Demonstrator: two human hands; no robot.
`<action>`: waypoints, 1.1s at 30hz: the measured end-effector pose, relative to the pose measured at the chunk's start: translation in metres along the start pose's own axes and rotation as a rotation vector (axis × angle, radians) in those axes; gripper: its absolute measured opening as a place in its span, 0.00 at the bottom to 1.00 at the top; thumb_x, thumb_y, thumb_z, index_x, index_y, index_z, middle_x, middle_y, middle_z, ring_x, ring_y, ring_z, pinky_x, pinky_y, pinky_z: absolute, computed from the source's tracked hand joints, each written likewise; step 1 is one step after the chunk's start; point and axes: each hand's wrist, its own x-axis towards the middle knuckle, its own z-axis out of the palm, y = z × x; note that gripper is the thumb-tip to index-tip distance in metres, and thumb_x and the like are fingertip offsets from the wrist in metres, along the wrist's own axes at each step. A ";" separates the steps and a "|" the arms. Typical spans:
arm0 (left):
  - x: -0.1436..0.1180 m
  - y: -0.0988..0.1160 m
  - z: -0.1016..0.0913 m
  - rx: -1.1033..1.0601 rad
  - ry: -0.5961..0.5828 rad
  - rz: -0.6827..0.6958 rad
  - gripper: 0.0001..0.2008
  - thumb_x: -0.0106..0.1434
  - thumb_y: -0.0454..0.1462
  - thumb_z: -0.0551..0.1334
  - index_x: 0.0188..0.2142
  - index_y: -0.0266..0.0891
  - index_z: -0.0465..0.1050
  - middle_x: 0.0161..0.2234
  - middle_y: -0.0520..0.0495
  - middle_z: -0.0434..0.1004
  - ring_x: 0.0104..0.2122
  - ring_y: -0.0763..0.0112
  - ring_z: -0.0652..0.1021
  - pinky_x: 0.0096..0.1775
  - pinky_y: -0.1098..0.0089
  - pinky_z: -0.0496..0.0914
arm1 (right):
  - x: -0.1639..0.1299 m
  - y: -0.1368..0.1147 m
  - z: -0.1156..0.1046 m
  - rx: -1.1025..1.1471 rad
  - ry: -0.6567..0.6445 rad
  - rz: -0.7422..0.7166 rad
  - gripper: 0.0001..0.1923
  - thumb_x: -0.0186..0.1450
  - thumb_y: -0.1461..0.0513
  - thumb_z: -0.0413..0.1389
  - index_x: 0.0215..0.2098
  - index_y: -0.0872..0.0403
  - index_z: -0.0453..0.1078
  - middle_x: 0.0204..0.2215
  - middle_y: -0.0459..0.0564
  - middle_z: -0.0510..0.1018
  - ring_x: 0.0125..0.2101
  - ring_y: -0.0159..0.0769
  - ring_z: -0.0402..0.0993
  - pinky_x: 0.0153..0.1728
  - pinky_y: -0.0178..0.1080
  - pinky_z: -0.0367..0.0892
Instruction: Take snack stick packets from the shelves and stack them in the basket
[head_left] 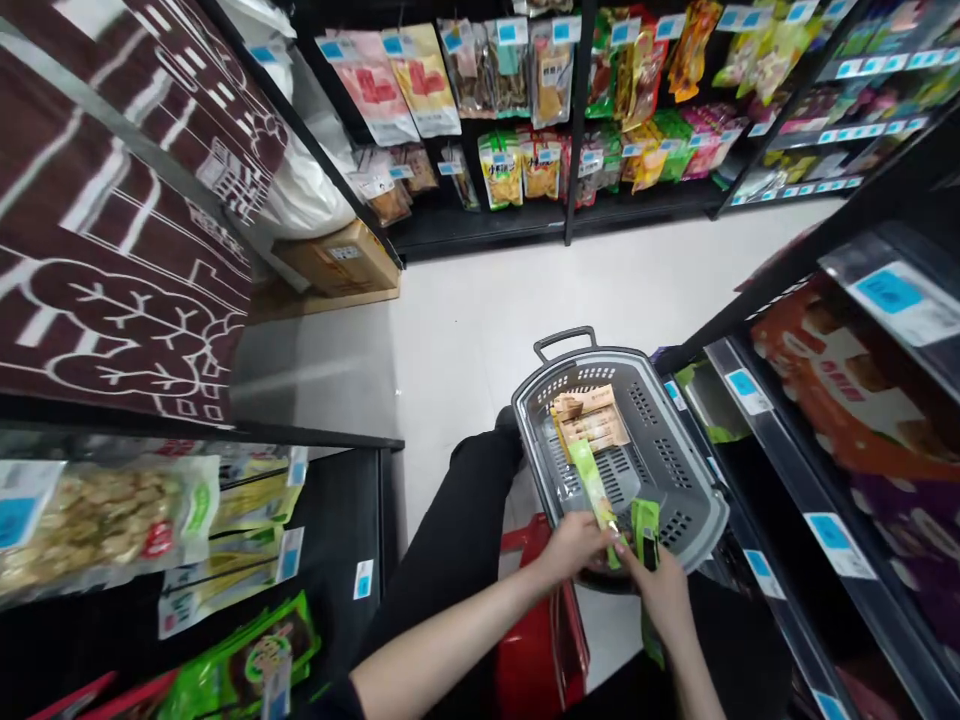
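Note:
A grey shopping basket (690,500) with a dark handle sits low in front of me. Tan snack packs (592,420) lie in it. My left hand (574,545) grips the near end of a long light-green packet (591,480) that reaches over the basket's near rim into it. My right hand (661,590) holds a darker green packet (645,525) upright at the same rim. The two hands are close together, almost touching. My black trouser leg (457,540) is to the left of the basket.
A red object (547,640) stands under my forearms. Black shelves with bagged snacks and blue price tags line the left (105,520), right (847,400) and far side (525,110). A cardboard box (341,260) sits on the pale floor (480,320) at the far left.

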 end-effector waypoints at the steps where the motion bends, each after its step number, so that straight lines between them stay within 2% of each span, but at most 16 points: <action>1: 0.015 0.006 -0.011 0.117 0.019 0.010 0.18 0.48 0.48 0.64 0.20 0.34 0.70 0.18 0.46 0.70 0.27 0.60 0.75 0.34 0.62 0.68 | 0.021 0.006 0.003 -0.067 -0.009 -0.020 0.21 0.50 0.48 0.58 0.30 0.58 0.75 0.19 0.50 0.76 0.24 0.43 0.72 0.25 0.38 0.63; 3: 0.044 0.022 -0.041 0.353 0.119 0.061 0.16 0.46 0.46 0.66 0.15 0.37 0.67 0.16 0.45 0.69 0.30 0.56 0.75 0.38 0.59 0.66 | 0.061 0.021 0.014 -0.212 -0.054 -0.027 0.19 0.51 0.50 0.57 0.29 0.57 0.75 0.22 0.52 0.77 0.29 0.46 0.74 0.28 0.38 0.63; 5: 0.074 0.041 -0.080 0.406 0.179 0.071 0.15 0.48 0.45 0.65 0.16 0.36 0.68 0.17 0.44 0.69 0.31 0.55 0.75 0.39 0.59 0.65 | 0.097 0.037 0.034 -0.392 -0.107 0.007 0.15 0.54 0.53 0.56 0.30 0.56 0.75 0.25 0.54 0.78 0.31 0.47 0.75 0.29 0.38 0.62; 6: 0.089 0.048 -0.099 0.405 0.246 0.144 0.14 0.51 0.45 0.63 0.20 0.36 0.71 0.18 0.45 0.70 0.30 0.59 0.75 0.38 0.62 0.65 | 0.114 0.045 0.047 -0.480 -0.128 0.028 0.14 0.55 0.55 0.55 0.32 0.57 0.75 0.27 0.56 0.78 0.32 0.47 0.75 0.30 0.37 0.62; 8: 0.116 0.055 -0.133 0.255 0.444 0.295 0.14 0.57 0.45 0.56 0.30 0.36 0.73 0.22 0.48 0.72 0.27 0.68 0.73 0.34 0.68 0.65 | 0.142 0.060 0.079 -0.629 -0.151 0.074 0.14 0.57 0.56 0.54 0.35 0.57 0.74 0.31 0.59 0.78 0.34 0.46 0.75 0.31 0.37 0.62; 10: 0.138 0.051 -0.156 0.037 0.609 0.350 0.14 0.60 0.43 0.53 0.34 0.36 0.72 0.22 0.50 0.71 0.24 0.73 0.71 0.30 0.73 0.65 | 0.167 0.073 0.112 -0.715 -0.140 0.126 0.15 0.59 0.56 0.52 0.38 0.58 0.73 0.33 0.60 0.78 0.35 0.45 0.75 0.32 0.36 0.62; 12: 0.151 0.042 -0.165 -0.123 0.644 0.318 0.12 0.59 0.41 0.53 0.34 0.36 0.71 0.22 0.52 0.69 0.22 0.75 0.70 0.26 0.76 0.63 | 0.189 0.086 0.143 -0.749 -0.110 0.177 0.15 0.60 0.57 0.52 0.40 0.57 0.72 0.33 0.60 0.78 0.36 0.45 0.75 0.33 0.36 0.63; 14: 0.157 0.032 -0.166 -0.189 0.553 0.276 0.09 0.57 0.39 0.55 0.32 0.36 0.71 0.22 0.53 0.69 0.21 0.77 0.69 0.24 0.76 0.63 | 0.207 0.099 0.169 -0.755 -0.089 0.220 0.16 0.61 0.57 0.51 0.41 0.59 0.72 0.34 0.62 0.77 0.37 0.46 0.75 0.34 0.37 0.64; 16: 0.160 0.026 -0.162 -0.191 0.451 0.274 0.08 0.56 0.39 0.56 0.31 0.37 0.70 0.22 0.53 0.70 0.20 0.78 0.69 0.23 0.77 0.63 | 0.219 0.112 0.189 -0.753 -0.093 0.242 0.17 0.61 0.57 0.50 0.41 0.60 0.71 0.34 0.64 0.77 0.38 0.47 0.74 0.35 0.38 0.64; 19: 0.163 0.022 -0.158 -0.106 0.434 0.309 0.08 0.57 0.38 0.56 0.31 0.37 0.70 0.22 0.53 0.71 0.21 0.78 0.69 0.26 0.76 0.63 | 0.225 0.128 0.207 -0.741 -0.090 0.262 0.18 0.62 0.57 0.48 0.43 0.61 0.71 0.35 0.64 0.77 0.39 0.46 0.74 0.36 0.38 0.64; 21: 0.165 0.022 -0.157 -0.024 0.453 0.326 0.08 0.58 0.39 0.55 0.32 0.38 0.70 0.23 0.52 0.72 0.23 0.78 0.70 0.28 0.75 0.64 | 0.223 0.134 0.209 -0.737 -0.083 0.280 0.18 0.63 0.58 0.47 0.43 0.62 0.70 0.36 0.67 0.76 0.39 0.47 0.74 0.35 0.39 0.64; 24: 0.165 0.023 -0.157 0.101 0.448 0.328 0.09 0.59 0.38 0.54 0.33 0.38 0.71 0.25 0.51 0.73 0.25 0.76 0.71 0.30 0.74 0.63 | 0.220 0.136 0.199 -0.719 -0.091 0.277 0.17 0.62 0.59 0.49 0.41 0.65 0.70 0.36 0.69 0.76 0.38 0.49 0.74 0.35 0.41 0.64; 26: 0.163 0.025 -0.157 0.189 0.411 0.320 0.09 0.58 0.38 0.55 0.33 0.38 0.71 0.25 0.51 0.73 0.26 0.75 0.71 0.30 0.73 0.63 | 0.217 0.131 0.183 -0.691 -0.126 0.229 0.15 0.60 0.60 0.51 0.39 0.62 0.71 0.34 0.64 0.77 0.36 0.47 0.74 0.34 0.39 0.64; 28: 0.160 0.028 -0.156 0.262 0.324 0.312 0.08 0.57 0.38 0.56 0.32 0.38 0.72 0.26 0.51 0.73 0.27 0.73 0.72 0.32 0.72 0.63 | 0.210 0.119 0.160 -0.584 -0.175 0.176 0.13 0.59 0.57 0.53 0.35 0.59 0.71 0.28 0.56 0.78 0.30 0.41 0.75 0.31 0.37 0.65; 31: 0.151 0.030 -0.145 0.318 0.120 0.282 0.09 0.56 0.38 0.58 0.34 0.37 0.72 0.29 0.49 0.75 0.31 0.70 0.73 0.34 0.71 0.64 | 0.188 0.082 0.115 -0.098 -0.198 0.213 0.17 0.55 0.50 0.56 0.28 0.57 0.69 0.18 0.48 0.74 0.17 0.35 0.69 0.20 0.35 0.63; 33: 0.142 0.027 -0.128 0.305 -0.057 0.253 0.14 0.53 0.41 0.61 0.37 0.36 0.71 0.32 0.46 0.75 0.33 0.68 0.74 0.35 0.70 0.65 | 0.166 0.046 0.082 0.314 -0.155 0.261 0.19 0.50 0.48 0.60 0.26 0.56 0.67 0.15 0.45 0.72 0.14 0.33 0.66 0.17 0.35 0.62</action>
